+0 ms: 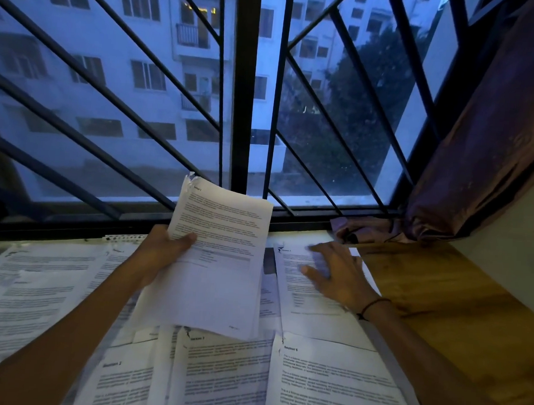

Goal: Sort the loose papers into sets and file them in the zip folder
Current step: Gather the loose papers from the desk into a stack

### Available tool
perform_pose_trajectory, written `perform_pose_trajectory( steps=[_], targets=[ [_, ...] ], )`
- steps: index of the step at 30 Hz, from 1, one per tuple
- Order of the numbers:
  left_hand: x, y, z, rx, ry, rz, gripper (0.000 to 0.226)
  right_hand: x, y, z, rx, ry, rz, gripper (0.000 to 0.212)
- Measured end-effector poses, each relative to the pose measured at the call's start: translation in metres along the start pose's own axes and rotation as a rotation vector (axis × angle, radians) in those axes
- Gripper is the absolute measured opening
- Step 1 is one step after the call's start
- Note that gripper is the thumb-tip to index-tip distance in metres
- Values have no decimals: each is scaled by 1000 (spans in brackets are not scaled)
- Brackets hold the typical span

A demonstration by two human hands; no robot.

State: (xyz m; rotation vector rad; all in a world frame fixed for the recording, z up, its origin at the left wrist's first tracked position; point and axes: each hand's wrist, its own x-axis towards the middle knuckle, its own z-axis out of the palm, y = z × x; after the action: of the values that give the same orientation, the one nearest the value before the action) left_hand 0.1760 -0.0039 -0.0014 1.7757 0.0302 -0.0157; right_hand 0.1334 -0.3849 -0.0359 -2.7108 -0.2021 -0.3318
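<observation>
My left hand (167, 249) grips a thin set of printed pages (216, 261) by its left edge and holds it lifted and tilted above the table, thumb on top. My right hand (336, 274) lies flat, fingers spread, on a printed sheet (310, 300) at the right of the spread. Loose printed papers cover the table: a sheet headed Section 6 (336, 382) at the front right, one headed Section 7 (222, 376) in the middle, one headed Section 2 (120, 380) to its left, and more sheets (35, 289) on the left. No zip folder is in view.
The wooden table top (433, 304) shows bare at the right. A barred window (243, 108) runs along the far edge. A brownish curtain (491, 146) hangs at the right, its end bunched on the sill (363, 229).
</observation>
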Motion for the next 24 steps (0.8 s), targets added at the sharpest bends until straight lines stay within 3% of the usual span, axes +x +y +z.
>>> perform_pose_trajectory(
  steps=[3,8,12,16,19,24],
  targets=[
    [-1,3,9,-15,-37,3,23,10,30,-18,28,-89,92,65],
    [2,9,33,-28,-99,-1,30,31,54,-52,175,-340,145,107],
    [-1,16,59,-26,-156,8,25,51,65,-52,58,-364,168,117],
    [-5,22,84,-47,-215,31,27,60,57,-56,126,-305,166,53],
    [-4,24,96,-93,-248,25,34,63,48,-60,115,-77,210,48],
    [-10,32,116,-186,-320,32,34,63,51,-82,326,30,95,39]
  ],
)
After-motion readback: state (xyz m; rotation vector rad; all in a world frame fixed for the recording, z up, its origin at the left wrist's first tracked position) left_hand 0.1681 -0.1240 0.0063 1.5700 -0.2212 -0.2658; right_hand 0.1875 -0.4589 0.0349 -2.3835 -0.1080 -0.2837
